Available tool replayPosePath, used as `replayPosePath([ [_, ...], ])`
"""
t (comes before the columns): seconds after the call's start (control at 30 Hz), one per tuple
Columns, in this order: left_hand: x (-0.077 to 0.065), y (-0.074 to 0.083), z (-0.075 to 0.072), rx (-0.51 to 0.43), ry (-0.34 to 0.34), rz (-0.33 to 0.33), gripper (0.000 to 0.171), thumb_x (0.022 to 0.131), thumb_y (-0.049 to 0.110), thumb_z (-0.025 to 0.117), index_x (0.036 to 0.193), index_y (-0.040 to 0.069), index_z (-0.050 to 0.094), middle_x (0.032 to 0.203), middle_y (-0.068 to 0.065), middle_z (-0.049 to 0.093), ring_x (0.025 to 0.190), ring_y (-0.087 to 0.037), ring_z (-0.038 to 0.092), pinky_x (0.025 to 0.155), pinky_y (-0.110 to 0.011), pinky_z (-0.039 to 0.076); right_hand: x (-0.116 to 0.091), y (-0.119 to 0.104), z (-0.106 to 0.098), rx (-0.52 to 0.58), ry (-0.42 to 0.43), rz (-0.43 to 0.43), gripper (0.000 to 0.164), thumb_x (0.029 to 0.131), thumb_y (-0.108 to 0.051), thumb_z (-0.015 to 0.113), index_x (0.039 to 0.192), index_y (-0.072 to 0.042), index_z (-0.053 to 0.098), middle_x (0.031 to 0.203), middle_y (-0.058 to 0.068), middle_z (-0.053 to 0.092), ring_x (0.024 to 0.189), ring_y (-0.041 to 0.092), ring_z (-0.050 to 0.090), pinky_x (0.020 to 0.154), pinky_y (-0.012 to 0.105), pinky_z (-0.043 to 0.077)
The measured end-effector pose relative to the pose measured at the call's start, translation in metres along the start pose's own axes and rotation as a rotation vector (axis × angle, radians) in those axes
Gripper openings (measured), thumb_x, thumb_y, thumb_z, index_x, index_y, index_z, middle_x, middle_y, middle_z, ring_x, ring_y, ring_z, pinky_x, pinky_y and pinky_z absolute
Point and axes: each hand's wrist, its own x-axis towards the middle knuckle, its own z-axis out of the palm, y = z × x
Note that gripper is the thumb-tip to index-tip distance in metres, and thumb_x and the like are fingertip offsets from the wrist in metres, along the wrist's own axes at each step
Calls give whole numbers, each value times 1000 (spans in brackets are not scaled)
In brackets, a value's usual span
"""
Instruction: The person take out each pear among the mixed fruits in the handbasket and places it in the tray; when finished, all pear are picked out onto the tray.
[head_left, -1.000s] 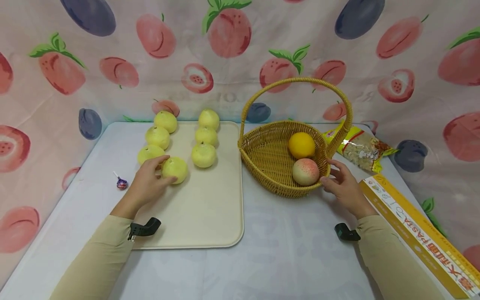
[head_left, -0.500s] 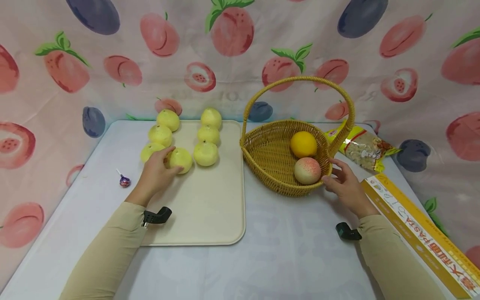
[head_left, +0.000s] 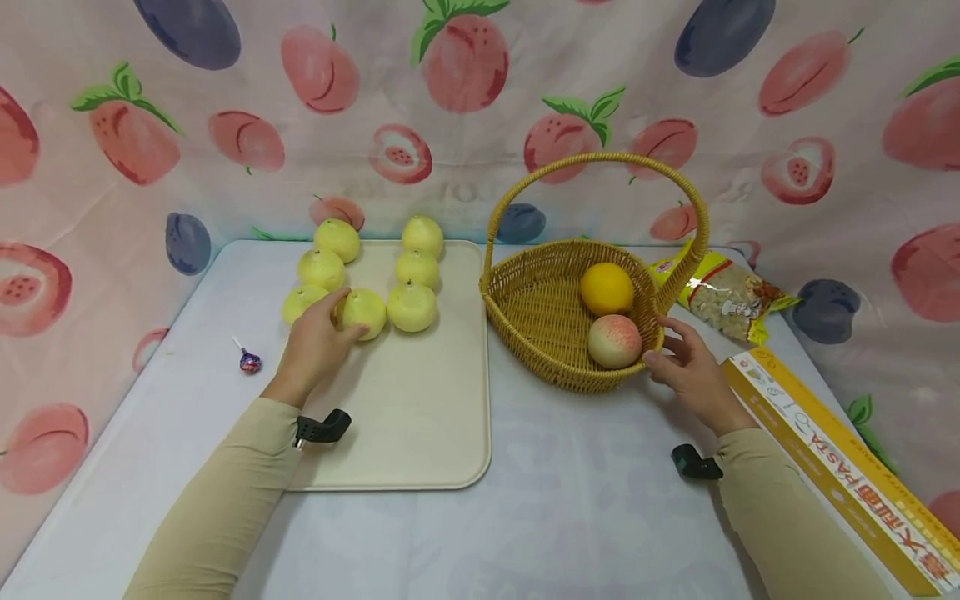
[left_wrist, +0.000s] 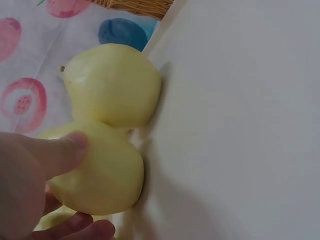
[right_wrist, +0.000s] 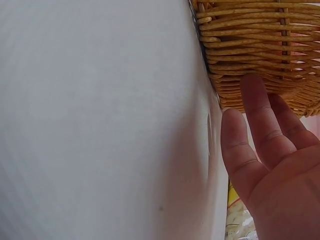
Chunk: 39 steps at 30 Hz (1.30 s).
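On the beige tray (head_left: pixel 420 417), my left hand (head_left: pixel 318 346) grips a round yellow-green fruit (head_left: pixel 365 313), thumb on its near side. In the left wrist view the held fruit (left_wrist: pixel 107 170) sits low on the tray against another yellow-green fruit (left_wrist: pixel 115 85) that has a short stem. Several more of these fruits stand in two lines toward the back, such as the yellow-green fruit (head_left: pixel 321 269) at the left. My right hand (head_left: pixel 693 375) touches the right end of a wicker basket (head_left: pixel 536 333); its fingers (right_wrist: pixel 260 110) lie nearly straight along the woven side.
Inside the basket are an orange (head_left: pixel 607 288) and a peach (head_left: pixel 614 341); a tall handle arches over it. A yellow snack bag (head_left: pixel 723 296) and a long pasta box (head_left: pixel 840 467) lie at the right. A lollipop (head_left: pixel 249 361) lies left of the tray.
My left hand has slid the fruit backward and rightward over the tray, up to the front fruit of the right-hand line. The right hand stays at the basket.
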Motion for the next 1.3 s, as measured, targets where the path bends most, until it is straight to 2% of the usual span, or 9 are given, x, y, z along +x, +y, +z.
replayPosePath([
  [0.2, 2, 1, 1, 2, 23, -6, 70, 95, 23, 72, 154, 6, 38, 151, -21, 44, 137, -39, 40, 110, -55, 32, -1, -2, -2, -22, 1, 15, 74, 103, -35, 56, 161, -15, 15, 155, 29, 29, 122, 36, 49, 82, 24, 54],
  [0.47, 6, 0, 8, 24, 73, 15, 70, 94, 27, 73, 153, 4, 40, 149, -21, 46, 136, -40, 42, 110, -54, 34, -3, -5, -7, -64, 1, 40, 76, 102, -38, 58, 161, -15, 15, 156, 29, 29, 125, 45, 47, 82, 24, 54],
  [0.73, 8, 1, 12, 10, 90, 23, 69, 95, 26, 72, 152, 3, 41, 141, -23, 53, 125, -38, 51, 105, -54, 38, -5, -10, -12, -120, -15, 73, 78, 101, -41, 59, 161, -16, 16, 156, 29, 28, 127, 46, 45, 83, 28, 53],
  [0.83, 7, 3, 12, 0, 84, 22, 69, 95, 26, 71, 152, 3, 40, 137, -24, 55, 120, -37, 53, 104, -54, 39, -8, -11, -13, -164, -12, 82, 79, 100, -44, 60, 161, -17, 18, 156, 28, 29, 128, 47, 45, 89, 39, 52],
  [0.97, 1, 3, 7, -17, 77, 18, 69, 96, 28, 69, 153, 2, 38, 135, -26, 55, 119, -38, 53, 104, -54, 40, -14, -14, -14, -231, 17, 70, 82, 98, -49, 61, 160, -14, 22, 155, 25, 33, 125, 44, 48, 88, 38, 52],
  [1.03, -4, 4, 2, -24, 81, 16, 70, 96, 30, 69, 153, 2, 38, 136, -27, 54, 120, -39, 54, 104, -54, 41, -18, -18, -15, -276, 38, 37, 78, 99, -46, 61, 159, -11, 26, 153, 24, 37, 123, 44, 51, 84, 36, 53],
  [1.13, -10, 8, -7, -28, 92, 16, 71, 96, 35, 67, 153, 3, 39, 143, -27, 50, 125, -41, 53, 103, -56, 41, -23, -29, -17, -340, 77, -15, 69, 102, -42, 56, 156, -6, 31, 151, 24, 40, 124, 46, 51, 88, 50, 53],
  [1.2, -13, 13, -15, -20, 104, 32, 72, 96, 38, 67, 152, 3, 39, 145, -26, 48, 127, -43, 51, 103, -58, 40, -26, -38, -19, -366, 98, -51, 62, 105, -39, 51, 153, -4, 35, 150, 24, 41, 124, 48, 50, 91, 62, 48],
  [1.3, -19, 22, -26, 3, 115, 77, 70, 96, 41, 66, 150, 2, 43, 147, -25, 46, 129, -44, 48, 104, -60, 38, -29, -53, -19, -396, 120, -59, 59, 107, -41, 43, 153, -5, 36, 150, 25, 40, 124, 49, 48, 91, 69, 43],
])
